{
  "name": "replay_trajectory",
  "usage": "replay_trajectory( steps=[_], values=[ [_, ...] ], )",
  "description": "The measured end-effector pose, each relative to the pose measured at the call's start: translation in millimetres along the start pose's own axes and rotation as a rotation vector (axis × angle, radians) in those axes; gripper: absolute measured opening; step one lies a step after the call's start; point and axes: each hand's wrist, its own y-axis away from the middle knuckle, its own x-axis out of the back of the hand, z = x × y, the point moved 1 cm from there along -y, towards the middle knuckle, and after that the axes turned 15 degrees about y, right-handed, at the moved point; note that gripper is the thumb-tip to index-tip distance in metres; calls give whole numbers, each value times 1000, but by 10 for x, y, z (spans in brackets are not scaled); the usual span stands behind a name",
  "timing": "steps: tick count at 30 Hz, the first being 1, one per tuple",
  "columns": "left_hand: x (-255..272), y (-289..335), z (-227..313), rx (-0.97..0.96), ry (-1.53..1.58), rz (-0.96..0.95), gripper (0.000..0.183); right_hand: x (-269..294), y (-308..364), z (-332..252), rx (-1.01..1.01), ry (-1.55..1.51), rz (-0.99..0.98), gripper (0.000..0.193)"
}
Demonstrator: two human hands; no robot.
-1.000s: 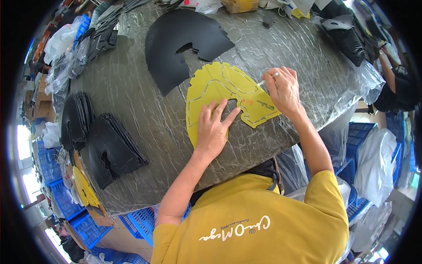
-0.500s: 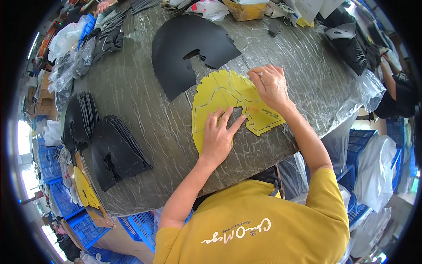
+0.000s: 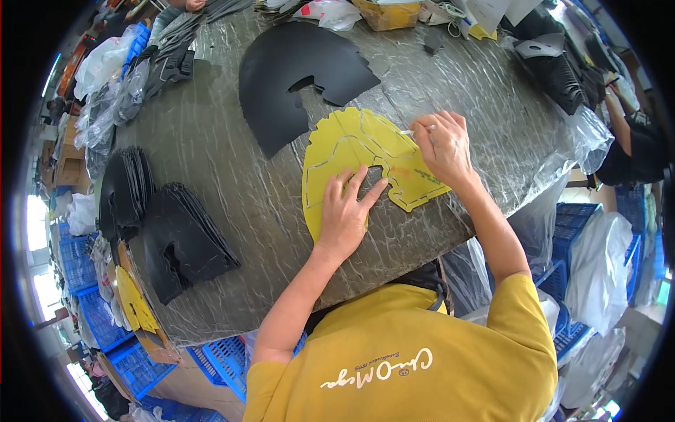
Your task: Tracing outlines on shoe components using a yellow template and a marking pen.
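A yellow template (image 3: 336, 156) with slotted lines and a notched edge lies flat on the table in front of me. My left hand (image 3: 344, 214) presses on its left part, fingers spread beside the central cut-out. In my right hand (image 3: 444, 148) is a slim pale pen (image 3: 410, 131), pinched with its tip at the template's upper right edge. What lies beneath the template is hidden. Beyond it rests a black curved sheet (image 3: 281, 77) with a notch on its inner side. To the left stand two stacks of similar black pieces (image 3: 186, 243).
The dark table (image 3: 274, 218) is covered in wrinkled clear film. Along its far edge are a yellow box (image 3: 387, 17) and plastic bags. Black pieces (image 3: 559, 81) are piled at the far right. Blue crates (image 3: 144, 366) stand below the table's left side. Another person's arm (image 3: 619, 116) shows at right.
My right hand has moved right and slightly down along the template's edge with the pen. My left hand stays on the template. The whole view has shifted a little.
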Motion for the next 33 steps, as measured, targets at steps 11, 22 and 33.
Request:
replay_trajectory(
  steps=[11, 22, 33],
  values=[
    [-60, -44, 36, -8, -15, -9, 66, 34, 72, 50, -47, -44, -17, 8],
    [-121, -50, 24, -84, 132, 147, 44, -142, 256, 510, -117, 43, -98, 30],
    [-289, 107, -91, -56, -43, 219, 43, -452, 175, 243, -114, -201, -323, 15]
  ],
)
